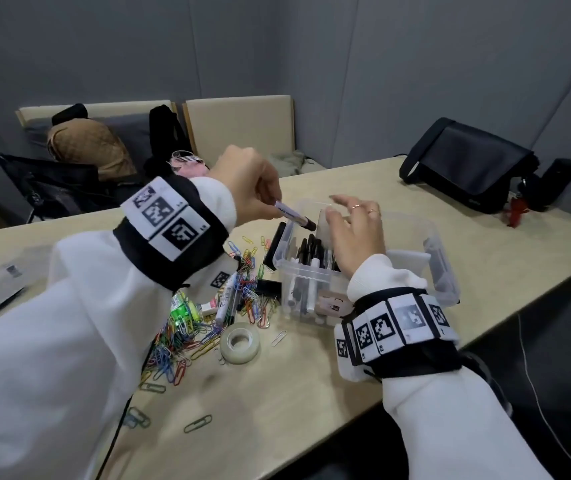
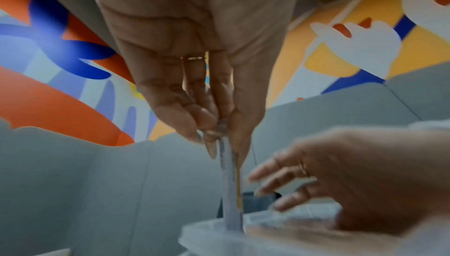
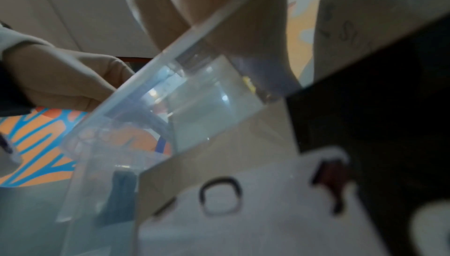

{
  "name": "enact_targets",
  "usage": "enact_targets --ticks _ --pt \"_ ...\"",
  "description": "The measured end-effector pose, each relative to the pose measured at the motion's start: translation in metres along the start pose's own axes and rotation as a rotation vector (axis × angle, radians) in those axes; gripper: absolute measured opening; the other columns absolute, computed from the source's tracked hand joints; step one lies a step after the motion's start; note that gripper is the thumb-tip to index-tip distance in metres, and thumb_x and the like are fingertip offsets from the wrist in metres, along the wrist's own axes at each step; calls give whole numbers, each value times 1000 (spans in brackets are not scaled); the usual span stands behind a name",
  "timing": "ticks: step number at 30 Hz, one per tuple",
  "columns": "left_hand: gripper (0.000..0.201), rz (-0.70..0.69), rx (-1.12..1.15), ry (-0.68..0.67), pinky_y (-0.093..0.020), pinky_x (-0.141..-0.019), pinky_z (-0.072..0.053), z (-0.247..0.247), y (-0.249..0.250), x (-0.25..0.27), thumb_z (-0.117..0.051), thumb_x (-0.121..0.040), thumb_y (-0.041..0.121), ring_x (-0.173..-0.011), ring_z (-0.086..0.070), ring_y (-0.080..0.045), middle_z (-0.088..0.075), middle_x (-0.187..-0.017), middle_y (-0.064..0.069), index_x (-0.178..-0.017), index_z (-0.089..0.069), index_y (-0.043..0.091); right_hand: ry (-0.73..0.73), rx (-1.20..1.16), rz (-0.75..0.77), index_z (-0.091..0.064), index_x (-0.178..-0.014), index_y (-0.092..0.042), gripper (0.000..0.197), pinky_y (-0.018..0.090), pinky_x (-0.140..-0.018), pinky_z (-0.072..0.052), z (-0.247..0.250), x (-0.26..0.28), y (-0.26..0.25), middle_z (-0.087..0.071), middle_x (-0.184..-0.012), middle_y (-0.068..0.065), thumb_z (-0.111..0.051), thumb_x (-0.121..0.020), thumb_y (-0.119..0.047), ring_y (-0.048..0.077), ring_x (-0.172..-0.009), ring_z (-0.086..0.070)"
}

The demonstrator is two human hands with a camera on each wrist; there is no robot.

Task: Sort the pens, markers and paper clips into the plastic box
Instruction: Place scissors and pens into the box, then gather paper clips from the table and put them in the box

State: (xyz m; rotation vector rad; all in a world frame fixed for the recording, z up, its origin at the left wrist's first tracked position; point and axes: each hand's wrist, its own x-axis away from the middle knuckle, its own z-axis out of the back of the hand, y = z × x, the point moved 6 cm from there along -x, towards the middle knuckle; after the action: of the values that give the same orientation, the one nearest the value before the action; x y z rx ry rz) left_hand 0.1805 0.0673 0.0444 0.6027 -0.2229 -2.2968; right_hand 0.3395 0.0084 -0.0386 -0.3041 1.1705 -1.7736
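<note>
On the table, the left hand pinches a light, stiff marker by its barrel over the box, while the right hand hovers with relaxed fingers.

Soft, even indoor light fills the head view; the table carries only faint, diffuse shadows, and straight lines bow toward the edges from the wide lens. Near sleeves look slightly smeared. The left wrist view is bright in its coloured background, yet the right hand there is streaked with motion blur. The right wrist view is dimmest and wholly out of focus, with pale glare on the plastic box and a black patch at right.
</note>
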Motion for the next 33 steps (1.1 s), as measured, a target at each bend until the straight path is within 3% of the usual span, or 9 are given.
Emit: enact_targets --ticks 2,8,14,18,23,26,30,33 --pt "12 -3 -42 -31 -20 -68 -50 -13 9 -6 -80 -69 16 -60 -59 -8 -60 -61 9 -78 -73 12 122 -84 -55 -58 -121 -19 29 36 -108 -32 7 0 3 -40 -129 8 -50 -94 -29 29 -120 -45" --pt "10 -43 -111 -164 -28 -76 -52 -50 34 -18 -76 -70 18 -71 -60 -12 -61 -68 8 -74 -67 16 194 -125 -81 -54 -119 -13 27 37 -105 -34 13 1 2 -39 -127 11 -51 -95 -25 30 -117 -46" --pt "9 -52 -202 -243 -24 -72 -45 -79 39 -14 -70 -74 15 -75 -51 -15 -58 -75 4 -77 -62 18 216 -124 -67 -54 -118 -13 27 37 -105 -33 14 1 1 -41 -128 10 -52 -94 -25 28 -117 -44" --pt "16 -7 -151 -402 -30 -83 -51 -94 37 -8 -72 -76 12 -87 -64 -21 -70 -90 -1 -91 -73 14 227 -137 -68 -54 -116 -12 26 36 -104 -33 14 1 2 -41 -128 9 -50 -95 -26 28 -117 -43" --pt "24 -86 -253 -624 -29 -82 -43 -106 43 -2 -53 -92 20 -97 -60 -29 -68 -105 -9 -106 -71 12 238 -140 -66 -55 -115 -11 26 31 -101 -31 14 1 1 -43 -127 10 -46 -98 -29 28 -115 -43" --pt "29 -120 -290 -639 -29 -82 -42 -109 43 -2 -47 -96 23 -100 -59 -30 -67 -109 -12 -109 -69 9 228 -135 -47 -55 -115 -10 26 32 -101 -32 13 1 0 -44 -126 11 -46 -98 -28 29 -116 -44" --pt "28 -176 -173 -566 -25 -79 -40 -105 42 2 -49 -96 21 -91 -58 -28 -69 -105 -12 -110 -69 6 181 -52 -9 -54 -117 -12 27 29 -98 -28 10 1 0 -46 -125 11 -50 -95 -26 29 -117 -42" --pt "23 -211 45 -482 -19 -62 -33 -92 38 14 -53 -94 15 -64 -45 -15 -61 -76 -7 -100 -70 0 112 92 15 -53 -117 -14 27 32 -99 -29 3 4 -2 -49 -123 11 -50 -91 -23 30 -118 -41"
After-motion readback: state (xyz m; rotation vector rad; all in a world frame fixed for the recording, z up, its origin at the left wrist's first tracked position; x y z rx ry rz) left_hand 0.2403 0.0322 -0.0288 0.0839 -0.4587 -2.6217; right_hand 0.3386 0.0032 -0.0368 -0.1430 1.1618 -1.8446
